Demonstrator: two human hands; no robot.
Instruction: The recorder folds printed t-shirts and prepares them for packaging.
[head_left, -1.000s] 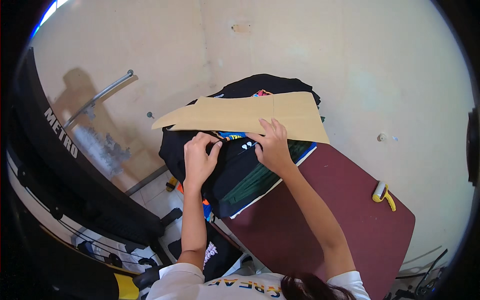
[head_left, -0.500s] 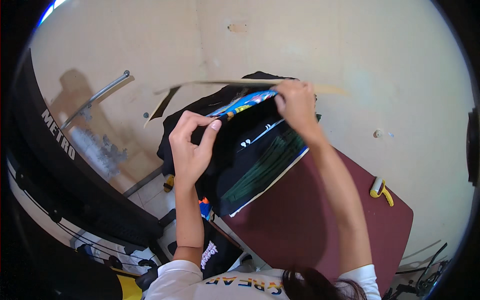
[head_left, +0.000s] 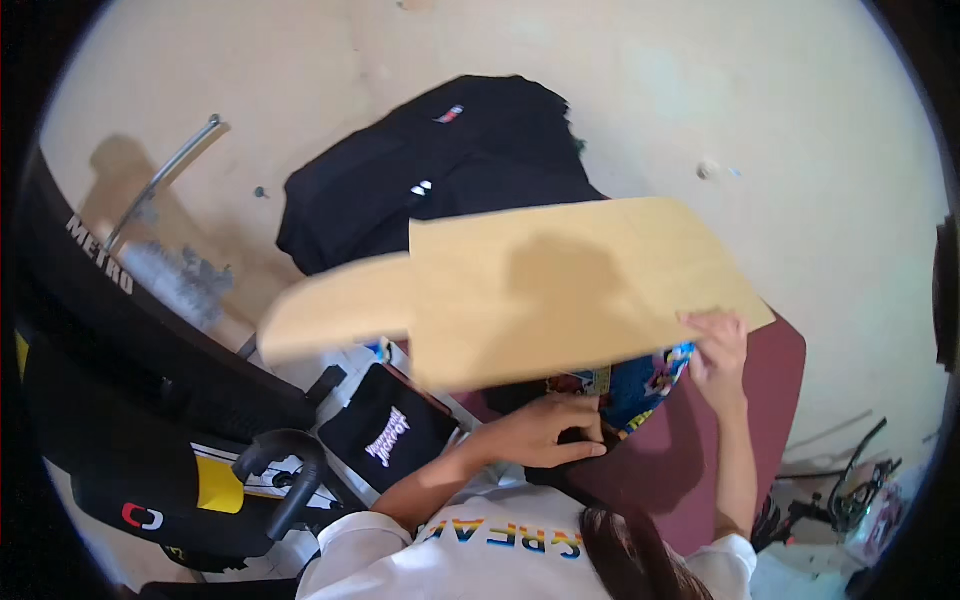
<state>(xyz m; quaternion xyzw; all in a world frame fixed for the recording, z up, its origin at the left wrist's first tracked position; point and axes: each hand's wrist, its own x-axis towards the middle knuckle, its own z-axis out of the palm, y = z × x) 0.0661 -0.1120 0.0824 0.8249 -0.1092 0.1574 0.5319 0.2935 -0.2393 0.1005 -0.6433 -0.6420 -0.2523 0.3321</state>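
Observation:
A flat tan cardboard board (head_left: 560, 300) with a narrower tab at its left end stretches across the middle, slightly blurred. My right hand (head_left: 720, 355) is closed at the board's near right edge, where a blue multicoloured printed cloth (head_left: 650, 385) shows underneath. Below the near edge, my left hand (head_left: 555, 432) pinches dark fabric next to that print; its fingertips are partly hidden. Most of the printed cloth lies hidden under the board. Behind the board a heap of black garments (head_left: 420, 180) is spread out.
A maroon tabletop (head_left: 780, 365) lies beneath the cloth and board. At the lower left are a black item with white lettering (head_left: 370, 430), a curved black handle (head_left: 300, 480) and a large black frame (head_left: 150, 320). A metal bar (head_left: 165, 180) sticks out from the wall.
The board has swung from nearly edge-on to broad face up and come nearer. Both hands have come down toward me, with the printed cloth now under the board. The view has shifted too.

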